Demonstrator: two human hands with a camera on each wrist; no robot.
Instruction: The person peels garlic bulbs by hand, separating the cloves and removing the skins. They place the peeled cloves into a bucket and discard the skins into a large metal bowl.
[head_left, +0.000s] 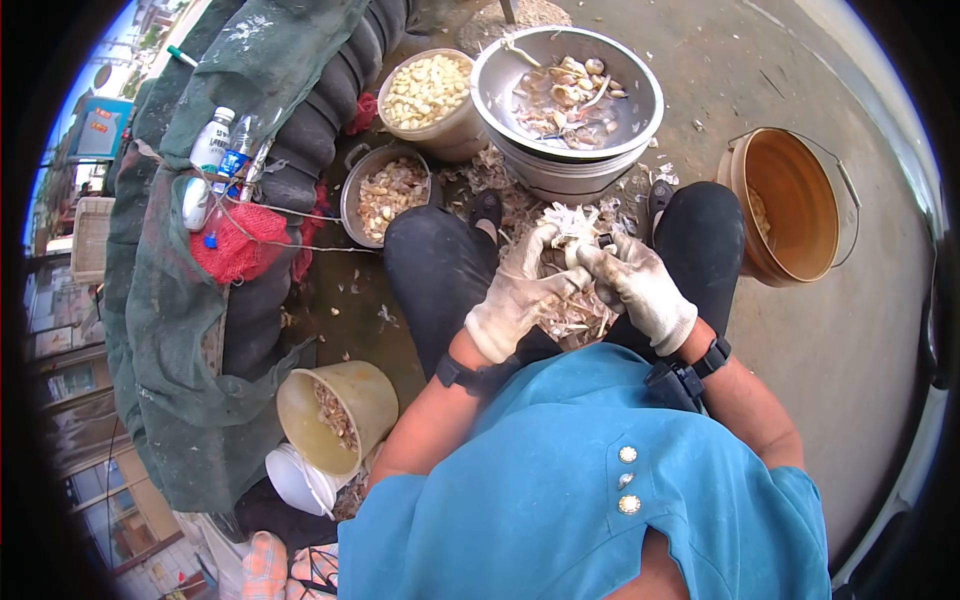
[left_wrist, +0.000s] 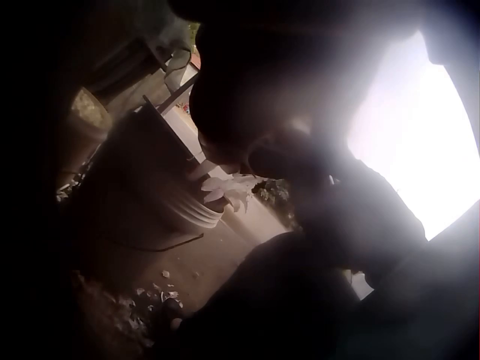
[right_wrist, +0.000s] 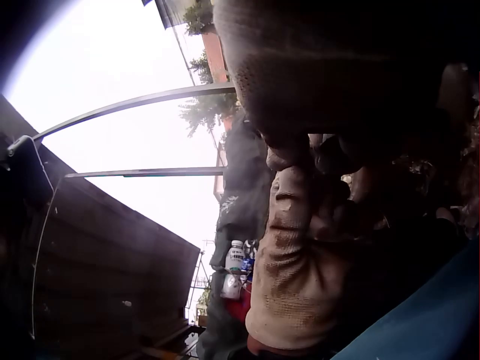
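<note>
Both hands wear pale work gloves and meet between the knees in the head view. The left hand [head_left: 520,295] grips a white, papery garlic piece [head_left: 572,222], its frayed skin standing up past the fingers; the same skin [left_wrist: 231,189] shows pale in the left wrist view. Close against it, the right hand [head_left: 640,290] has thumb and fingers curled round a small dark object [head_left: 604,241], mostly hidden by the glove. In the right wrist view the left glove [right_wrist: 289,277] is lit, while the contact between the hands is in shadow.
Ahead stands a metal basin [head_left: 645,125] with garlic bulbs and skins, beside a bucket of peeled cloves [head_left: 428,90] and a pot [head_left: 349,205]. An orange-brown bucket [head_left: 805,210] is at right, a tipped cream bucket [head_left: 375,395] at lower left. Loose skins [head_left: 575,320] lie between the legs.
</note>
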